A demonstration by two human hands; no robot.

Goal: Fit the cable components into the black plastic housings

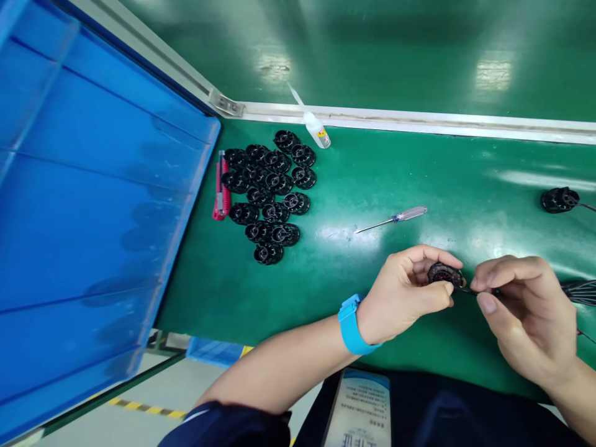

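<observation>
**Head View: Lead Handling at a Small Round Part**

Head view. The left hand [410,292] pinches a black round part [444,273] between the thumb and the curled fingers and holds it just above the green bench mat [372,180], near the front edge. The right hand [526,310] is closed in a fine pinch, thumb against forefinger, on a thin lead [468,291] that runs out of the part's right side. The two hands are close together, with only the short lead between them. A blue wristband [350,324] sits on the left wrist.

Step in hand, as judged: the lead is being worked at the point where it meets the part. Whether it is being fed in or drawn out cannot be told.

What the work calls for, as judged:
- a steady left-hand grip, so that the part does not turn;
- a light pull along the lead's own line, since so thin a lead would kink easily.

Surroundings:
- A screwdriver [395,218] lies on the mat behind the hands, apart from them.
- A cluster of like black parts [270,192] lies to the far left, with a red knife [221,186] just beside it and a glue bottle [316,129] behind it.
- A blue crate [93,205] stands at the left edge.
- A second wired part [559,200] lies at the far right.
- A dark wire bundle [580,292] lies beside the right hand.
</observation>
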